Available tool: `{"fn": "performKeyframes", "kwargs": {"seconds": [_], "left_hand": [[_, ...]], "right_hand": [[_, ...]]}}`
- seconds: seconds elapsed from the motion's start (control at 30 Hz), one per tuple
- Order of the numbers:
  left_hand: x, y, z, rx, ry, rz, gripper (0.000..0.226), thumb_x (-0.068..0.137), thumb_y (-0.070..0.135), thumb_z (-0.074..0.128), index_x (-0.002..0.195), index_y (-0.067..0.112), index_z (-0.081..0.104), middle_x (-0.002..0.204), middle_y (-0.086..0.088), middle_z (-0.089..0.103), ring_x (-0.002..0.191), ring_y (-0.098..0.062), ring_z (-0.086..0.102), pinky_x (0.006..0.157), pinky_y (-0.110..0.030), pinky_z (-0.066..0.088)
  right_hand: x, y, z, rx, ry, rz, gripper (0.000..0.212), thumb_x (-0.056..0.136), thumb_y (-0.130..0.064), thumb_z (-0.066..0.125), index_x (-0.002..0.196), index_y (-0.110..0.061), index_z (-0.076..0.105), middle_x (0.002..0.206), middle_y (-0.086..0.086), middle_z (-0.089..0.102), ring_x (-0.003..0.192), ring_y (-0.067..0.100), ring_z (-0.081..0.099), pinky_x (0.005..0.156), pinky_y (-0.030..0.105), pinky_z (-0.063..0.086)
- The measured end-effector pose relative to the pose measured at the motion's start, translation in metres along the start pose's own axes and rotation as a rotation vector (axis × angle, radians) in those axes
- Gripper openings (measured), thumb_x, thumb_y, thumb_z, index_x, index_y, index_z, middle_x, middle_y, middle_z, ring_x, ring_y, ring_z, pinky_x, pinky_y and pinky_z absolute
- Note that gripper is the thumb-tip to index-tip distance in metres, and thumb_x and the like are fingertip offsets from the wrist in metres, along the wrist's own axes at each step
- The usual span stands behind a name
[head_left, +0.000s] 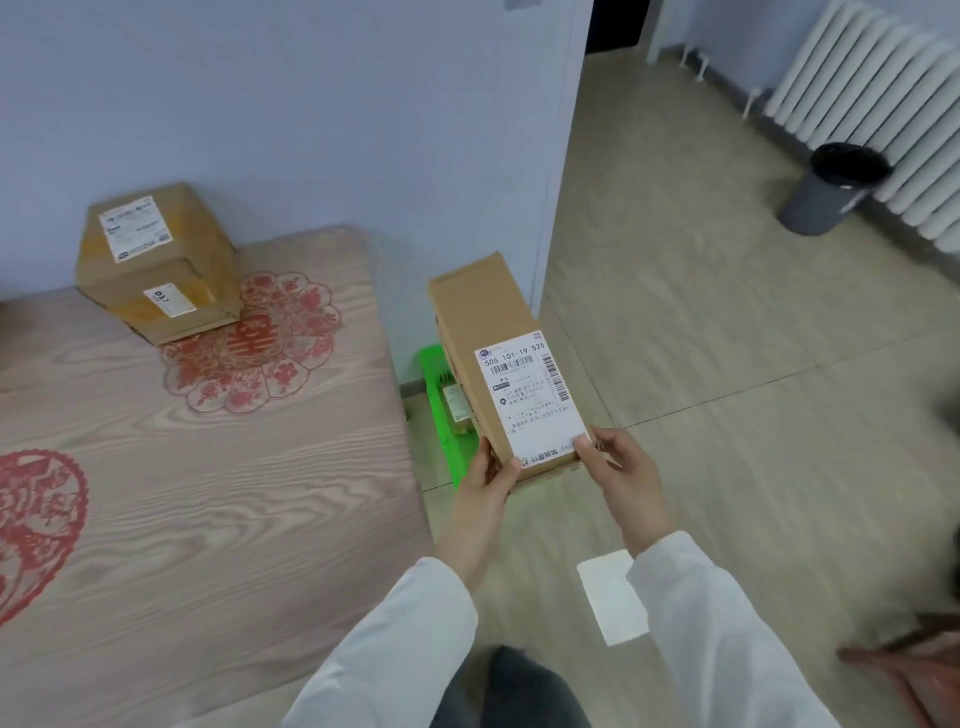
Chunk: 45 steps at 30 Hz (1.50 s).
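Together gripping the near end of the box (483, 322): left hand (488, 480) curled round the left edge, right hand (615, 467) round the right, thumb on the label (530, 395). Held in the air over a green crate (441, 410), just beside the table (208, 519). Readable on the label: "505 101-19 525", plus barcodes; smaller print blurred. Farther left on the table, a second box (156, 260), its labels illegible.
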<state>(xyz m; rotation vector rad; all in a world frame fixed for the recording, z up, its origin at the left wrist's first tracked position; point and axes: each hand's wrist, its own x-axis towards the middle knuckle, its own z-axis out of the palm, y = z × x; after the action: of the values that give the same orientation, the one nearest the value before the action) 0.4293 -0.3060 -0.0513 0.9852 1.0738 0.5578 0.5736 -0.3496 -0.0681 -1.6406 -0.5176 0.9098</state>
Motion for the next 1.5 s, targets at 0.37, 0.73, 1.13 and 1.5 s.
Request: {"fn": "performKeyframes", "kwargs": {"seconds": [0.37, 0.73, 1.13, 1.5], "left_hand": [[0.062, -0.005, 0.052, 0.047, -0.048, -0.086, 0.044, 0.1, 0.016, 0.046, 0.141, 0.027, 0.039, 0.131, 0.015, 0.054, 0.115, 0.0, 0.052, 0.1, -0.02, 0.037], [0.18, -0.017, 0.032, -0.013, 0.086, -0.202, 0.047, 0.1, 0.016, 0.045, 0.145, 0.022, 0.034, 0.137, 0.006, 0.052, 0.115, -0.009, 0.052, 0.092, -0.018, 0.04], [0.315, -0.098, -0.003, -0.121, 0.292, -0.268, 0.039, 0.1, 0.018, 0.046, 0.137, 0.025, 0.043, 0.132, 0.004, 0.056, 0.119, -0.013, 0.053, 0.105, -0.028, 0.037], [0.452, -0.254, -0.07, -0.13, 0.446, -0.218, 0.039, 0.1, 0.021, 0.044, 0.139, 0.023, 0.043, 0.131, 0.003, 0.056, 0.104, -0.002, 0.056, 0.072, -0.009, 0.045]], "right_hand": [[0.053, 0.017, -0.043, 0.048, 0.065, 0.138, 0.004, 0.087, -0.013, 0.067, 0.089, -0.011, 0.064, 0.085, -0.004, 0.066, 0.072, -0.007, 0.06, 0.073, 0.01, 0.046], [0.17, 0.043, 0.001, -0.066, -0.04, 0.233, 0.013, 0.088, -0.014, 0.066, 0.096, -0.004, 0.064, 0.088, 0.0, 0.066, 0.077, 0.0, 0.057, 0.065, 0.004, 0.042], [0.297, 0.149, 0.061, -0.149, -0.187, 0.312, 0.011, 0.085, -0.015, 0.069, 0.091, -0.007, 0.065, 0.095, 0.009, 0.069, 0.088, 0.019, 0.06, 0.084, 0.029, 0.045], [0.395, 0.327, 0.136, -0.186, -0.278, 0.322, 0.017, 0.086, -0.019, 0.069, 0.09, -0.004, 0.061, 0.082, -0.003, 0.063, 0.078, 0.008, 0.056, 0.064, 0.003, 0.039]]}}
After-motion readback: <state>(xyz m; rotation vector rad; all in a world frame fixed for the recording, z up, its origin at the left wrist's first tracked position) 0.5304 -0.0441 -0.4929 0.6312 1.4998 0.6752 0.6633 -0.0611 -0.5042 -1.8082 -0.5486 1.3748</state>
